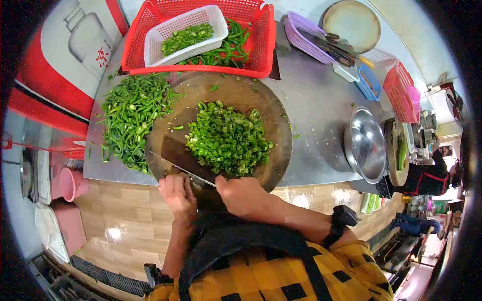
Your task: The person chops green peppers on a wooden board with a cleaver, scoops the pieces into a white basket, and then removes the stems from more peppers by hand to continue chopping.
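Observation:
My right hand (243, 195) is wrapped round the handle of a cleaver (175, 155), whose broad dark blade lies over the near left part of the round wooden chopping board (276, 115). Against the far side of the blade rests a heap of chopped green peppers (226, 138). My left hand (176, 193) is closed at the board's near edge, its fingers curled close to the blade's spine. What those fingers hold, if anything, is hidden. To the left, a pile of sliced green peppers (133, 113) spreads from the metal table onto the board.
Behind the board stands a red basket (266, 47) with more peppers and a white basket (216, 17) inside. A steel bowl (366, 145) sits at the table's right. Farther back are a purple basket (301, 30) with knives and a pink basket (399, 93). People stand far right.

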`<state>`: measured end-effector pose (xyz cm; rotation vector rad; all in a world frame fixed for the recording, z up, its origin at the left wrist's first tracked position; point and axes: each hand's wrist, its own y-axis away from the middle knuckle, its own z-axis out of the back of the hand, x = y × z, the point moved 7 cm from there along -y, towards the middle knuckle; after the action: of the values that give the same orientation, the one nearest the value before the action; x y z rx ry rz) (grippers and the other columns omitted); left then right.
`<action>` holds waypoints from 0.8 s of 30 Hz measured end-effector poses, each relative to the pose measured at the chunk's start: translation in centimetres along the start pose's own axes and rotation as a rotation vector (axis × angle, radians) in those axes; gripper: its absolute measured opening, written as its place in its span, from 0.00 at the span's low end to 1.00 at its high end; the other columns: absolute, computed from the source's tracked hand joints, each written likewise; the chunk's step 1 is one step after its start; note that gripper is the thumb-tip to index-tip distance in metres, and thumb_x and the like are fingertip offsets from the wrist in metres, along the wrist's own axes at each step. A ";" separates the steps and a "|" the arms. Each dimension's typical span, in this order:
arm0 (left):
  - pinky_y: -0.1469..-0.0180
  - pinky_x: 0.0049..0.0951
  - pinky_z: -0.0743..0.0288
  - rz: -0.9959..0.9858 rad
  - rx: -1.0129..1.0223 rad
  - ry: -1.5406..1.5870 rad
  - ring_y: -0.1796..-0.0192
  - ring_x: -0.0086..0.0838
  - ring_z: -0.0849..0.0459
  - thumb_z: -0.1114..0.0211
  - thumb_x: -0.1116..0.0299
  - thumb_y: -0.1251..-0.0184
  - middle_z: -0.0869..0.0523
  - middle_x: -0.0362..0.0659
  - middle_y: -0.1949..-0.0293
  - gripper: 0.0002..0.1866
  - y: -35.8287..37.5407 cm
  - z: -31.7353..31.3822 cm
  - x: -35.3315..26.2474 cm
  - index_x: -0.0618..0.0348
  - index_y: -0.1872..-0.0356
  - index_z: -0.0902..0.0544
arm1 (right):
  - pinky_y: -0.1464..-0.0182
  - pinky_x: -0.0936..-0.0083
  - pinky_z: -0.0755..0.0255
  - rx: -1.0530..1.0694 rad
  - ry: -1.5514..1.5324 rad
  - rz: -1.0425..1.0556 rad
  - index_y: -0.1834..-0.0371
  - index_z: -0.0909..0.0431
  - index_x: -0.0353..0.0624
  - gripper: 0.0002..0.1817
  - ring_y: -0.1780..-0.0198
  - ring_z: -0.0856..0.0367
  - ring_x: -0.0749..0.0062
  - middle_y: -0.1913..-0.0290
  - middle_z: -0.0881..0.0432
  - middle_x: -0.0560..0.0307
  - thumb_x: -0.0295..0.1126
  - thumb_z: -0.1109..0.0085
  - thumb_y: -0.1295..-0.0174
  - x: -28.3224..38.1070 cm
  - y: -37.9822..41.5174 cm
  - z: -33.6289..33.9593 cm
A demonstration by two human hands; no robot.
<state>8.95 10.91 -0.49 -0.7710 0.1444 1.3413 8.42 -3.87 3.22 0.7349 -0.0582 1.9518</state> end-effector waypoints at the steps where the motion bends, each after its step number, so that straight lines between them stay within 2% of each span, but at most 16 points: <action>1: 0.60 0.40 0.37 0.003 -0.002 0.005 0.64 0.42 0.28 0.37 0.77 0.46 0.24 0.45 0.68 0.04 -0.2 0.1 -0.1 0.58 0.69 0.21 | 0.73 0.51 0.27 -0.032 -0.019 0.020 0.63 0.32 0.35 0.09 0.76 0.20 0.42 0.80 0.21 0.41 0.28 0.51 0.43 0.0 -0.3 0.2; 6: 0.60 0.40 0.36 -0.035 -0.016 0.004 0.63 0.42 0.28 0.37 0.77 0.46 0.23 0.46 0.68 0.05 -1.7 -0.5 -1.1 0.57 0.69 0.21 | 0.70 0.49 0.28 0.008 -0.037 -0.122 0.65 0.30 0.36 0.09 0.70 0.20 0.40 0.75 0.21 0.37 0.32 0.51 0.39 -3.2 -0.1 0.5; 8: 0.59 0.40 0.36 -0.074 0.089 -0.037 0.62 0.43 0.27 0.38 0.77 0.46 0.23 0.46 0.68 0.04 -3.0 -2.1 -1.9 0.57 0.69 0.21 | 0.70 0.48 0.29 0.025 -0.025 -0.152 0.66 0.30 0.37 0.10 0.68 0.21 0.39 0.74 0.21 0.37 0.34 0.51 0.38 -4.4 1.2 1.2; 10: 0.57 0.40 0.35 -0.077 0.089 0.007 0.61 0.44 0.26 0.37 0.77 0.47 0.23 0.46 0.68 0.06 -5.2 -2.6 -1.6 0.57 0.67 0.21 | 0.71 0.53 0.29 -0.104 -0.193 -0.266 0.64 0.28 0.36 0.12 0.67 0.22 0.41 0.73 0.21 0.38 0.36 0.51 0.36 -5.5 3.3 3.9; 11: 0.56 0.41 0.34 -0.052 0.016 -0.010 0.60 0.44 0.26 0.36 0.77 0.48 0.23 0.46 0.66 0.08 -6.7 -2.4 -1.0 0.57 0.65 0.21 | 0.71 0.53 0.29 -0.111 -0.197 -0.268 0.64 0.28 0.36 0.12 0.67 0.22 0.41 0.73 0.21 0.38 0.36 0.51 0.36 -6.1 3.8 3.8; 12: 0.55 0.41 0.34 -0.026 -0.057 -0.024 0.59 0.45 0.26 0.35 0.77 0.49 0.23 0.46 0.65 0.10 -7.9 -2.2 -0.4 0.57 0.64 0.20 | 0.73 0.59 0.29 -0.239 -0.298 -0.254 0.63 0.28 0.36 0.12 0.72 0.23 0.49 0.75 0.22 0.43 0.36 0.50 0.36 -6.7 4.5 4.2; 13: 0.54 0.41 0.33 -0.043 -0.027 -0.058 0.57 0.45 0.26 0.35 0.78 0.50 0.23 0.46 0.63 0.11 -9.3 -2.3 -0.3 0.56 0.63 0.20 | 0.76 0.65 0.30 -0.367 -0.394 -0.237 0.61 0.27 0.36 0.12 0.77 0.23 0.57 0.77 0.23 0.48 0.36 0.50 0.36 -7.2 5.2 4.8; 14: 0.53 0.41 0.33 -0.061 -0.001 -0.092 0.56 0.45 0.26 0.35 0.79 0.51 0.24 0.46 0.61 0.13 -10.5 -2.3 -0.1 0.56 0.61 0.20 | 0.76 0.65 0.30 -0.375 -0.392 -0.237 0.61 0.27 0.36 0.12 0.77 0.23 0.57 0.77 0.23 0.48 0.36 0.50 0.36 -7.3 5.7 5.1; 16: 0.53 0.42 0.32 -0.097 0.027 -0.126 0.55 0.44 0.26 0.34 0.80 0.53 0.25 0.47 0.60 0.13 -11.4 -3.3 1.1 0.56 0.63 0.21 | 0.80 0.76 0.33 -0.434 -0.629 -0.385 0.59 0.27 0.37 0.12 0.82 0.30 0.77 0.79 0.26 0.59 0.35 0.50 0.35 -8.2 6.8 5.4; 18: 0.54 0.41 0.31 -0.093 0.174 -0.178 0.55 0.44 0.26 0.34 0.80 0.53 0.25 0.46 0.60 0.12 -12.1 -4.6 2.2 0.57 0.65 0.22 | 0.81 0.78 0.34 -0.467 -0.645 -0.424 0.59 0.27 0.37 0.12 0.83 0.32 0.80 0.80 0.28 0.61 0.35 0.50 0.36 -8.8 7.9 5.3; 20: 0.55 0.42 0.31 -0.134 0.191 -0.156 0.56 0.45 0.26 0.35 0.80 0.53 0.24 0.48 0.61 0.11 -12.9 -4.9 2.3 0.59 0.68 0.24 | 0.82 0.79 0.36 -0.496 -0.663 -0.474 0.60 0.27 0.37 0.11 0.83 0.34 0.84 0.81 0.31 0.64 0.35 0.50 0.36 -9.4 9.0 5.3; 21: 0.56 0.42 0.31 -0.138 0.203 -0.081 0.57 0.46 0.26 0.35 0.81 0.52 0.24 0.49 0.63 0.10 -13.6 -4.8 1.8 0.59 0.67 0.24 | 0.68 0.70 0.32 -0.464 -0.673 -0.538 0.56 0.27 0.37 0.13 0.69 0.26 0.64 0.71 0.25 0.50 0.34 0.49 0.36 -9.8 9.5 5.1; 23: 0.57 0.43 0.31 -0.191 0.202 0.076 0.58 0.48 0.25 0.38 0.82 0.51 0.24 0.51 0.66 0.10 -14.9 -4.9 0.2 0.62 0.67 0.25 | 0.54 0.60 0.28 -0.432 -0.686 -0.612 0.52 0.27 0.36 0.14 0.55 0.19 0.43 0.61 0.19 0.36 0.33 0.49 0.36 -10.6 10.5 4.5; 24: 0.57 0.43 0.31 -0.194 0.211 0.078 0.58 0.48 0.25 0.38 0.82 0.51 0.24 0.51 0.66 0.10 -15.9 -5.3 -0.6 0.62 0.67 0.25 | 0.54 0.59 0.28 -0.423 -0.705 -0.662 0.52 0.27 0.36 0.15 0.55 0.20 0.43 0.61 0.19 0.36 0.34 0.48 0.36 -11.1 10.9 3.9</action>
<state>24.95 6.94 2.52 -0.6423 0.2625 1.0934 4.60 -19.48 3.54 0.9660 -0.5630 0.9462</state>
